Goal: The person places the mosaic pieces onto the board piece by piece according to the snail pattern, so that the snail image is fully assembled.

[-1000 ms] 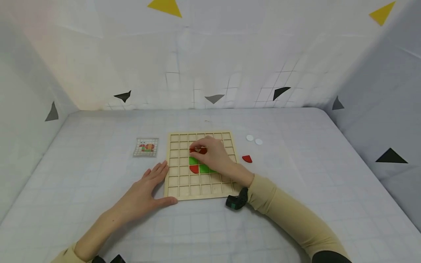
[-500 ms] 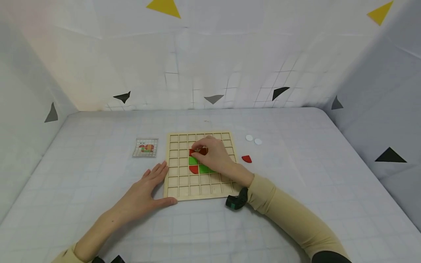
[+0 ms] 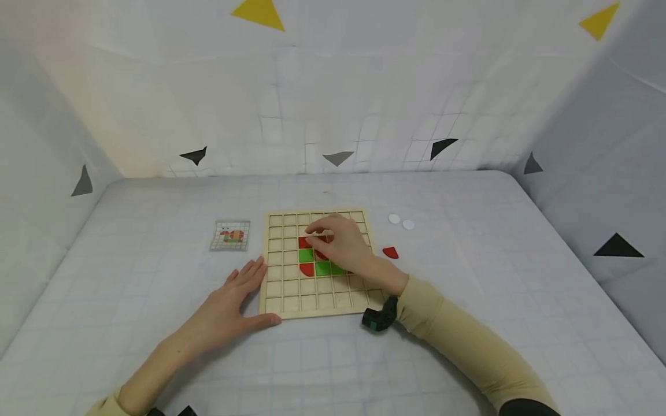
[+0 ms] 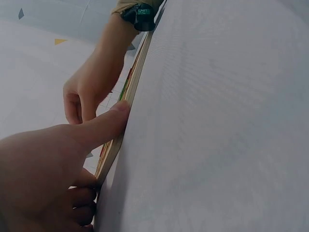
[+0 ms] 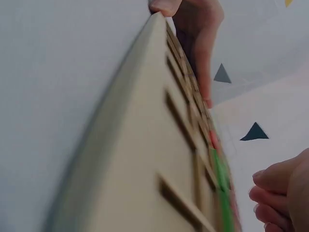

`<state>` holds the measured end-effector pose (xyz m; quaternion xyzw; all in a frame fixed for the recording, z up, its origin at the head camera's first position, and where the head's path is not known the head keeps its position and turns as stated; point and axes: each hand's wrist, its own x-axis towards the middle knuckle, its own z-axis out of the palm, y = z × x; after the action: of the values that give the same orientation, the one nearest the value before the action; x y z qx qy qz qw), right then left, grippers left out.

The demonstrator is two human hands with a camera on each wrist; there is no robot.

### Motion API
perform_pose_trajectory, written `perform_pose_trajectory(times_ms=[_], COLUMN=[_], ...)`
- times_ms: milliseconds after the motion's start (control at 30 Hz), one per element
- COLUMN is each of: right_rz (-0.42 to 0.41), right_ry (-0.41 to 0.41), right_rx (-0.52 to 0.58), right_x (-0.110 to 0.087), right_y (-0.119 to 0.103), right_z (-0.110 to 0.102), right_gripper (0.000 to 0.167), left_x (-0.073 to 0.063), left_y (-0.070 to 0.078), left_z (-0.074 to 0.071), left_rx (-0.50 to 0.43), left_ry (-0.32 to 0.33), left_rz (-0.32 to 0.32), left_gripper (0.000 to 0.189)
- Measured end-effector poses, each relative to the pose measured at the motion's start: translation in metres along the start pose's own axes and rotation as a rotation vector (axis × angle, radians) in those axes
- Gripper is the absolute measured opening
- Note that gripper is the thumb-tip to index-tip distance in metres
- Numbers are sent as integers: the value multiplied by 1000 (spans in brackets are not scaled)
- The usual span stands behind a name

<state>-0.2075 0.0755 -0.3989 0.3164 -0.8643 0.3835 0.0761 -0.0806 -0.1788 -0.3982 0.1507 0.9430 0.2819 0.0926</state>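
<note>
A wooden grid board (image 3: pixel 291 288) lies on the table in the head view. My left hand (image 3: pixel 226 309) rests at its lower left corner, fingers straight along the left edge and thumb touching the front edge. Over the board's middle hovers my right hand (image 3: pixel 347 245), thumb and forefinger slightly apart with nothing visible between them. A red piece (image 3: pixel 304 242) sits in a cell just below those fingertips. Under it are a green square (image 3: pixel 306 255) and a red rounded piece (image 3: pixel 307 269), with green pieces (image 3: pixel 323 268) alongside. The right hand partly hides more red pieces.
Right of the board lie a loose red quarter-round piece (image 3: pixel 390 252) and two white discs (image 3: pixel 393 219). A small pattern card (image 3: pixel 230 235) with a coloured picture on a grid lies to the left. White cloth walls rise behind and at both sides.
My right hand has shifted slightly right, away from the red piece, which now shows more fully in its cell. The left hand stays put.
</note>
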Motion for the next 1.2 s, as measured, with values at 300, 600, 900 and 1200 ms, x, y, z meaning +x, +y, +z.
perform_pose_trajectory(times_ms=[300, 600, 900, 1200], right_rz=[69, 140, 10, 37], right_ry=[19, -15, 12, 35], right_rx=[39, -10, 15, 18], right_x=[-41, -88, -99, -102], right_y=[36, 72, 89, 92], right_z=[-63, -102, -103, -103], right_gripper=[17, 24, 30, 28], left_x=[1, -1, 0, 0], left_y=[0, 1, 0, 0], left_z=[0, 0, -1, 0], left_rx=[9, 11, 16, 24], left_ry=[-3, 4, -1, -2], left_rz=[1, 5, -3, 6], left_gripper=[109, 108, 109, 109])
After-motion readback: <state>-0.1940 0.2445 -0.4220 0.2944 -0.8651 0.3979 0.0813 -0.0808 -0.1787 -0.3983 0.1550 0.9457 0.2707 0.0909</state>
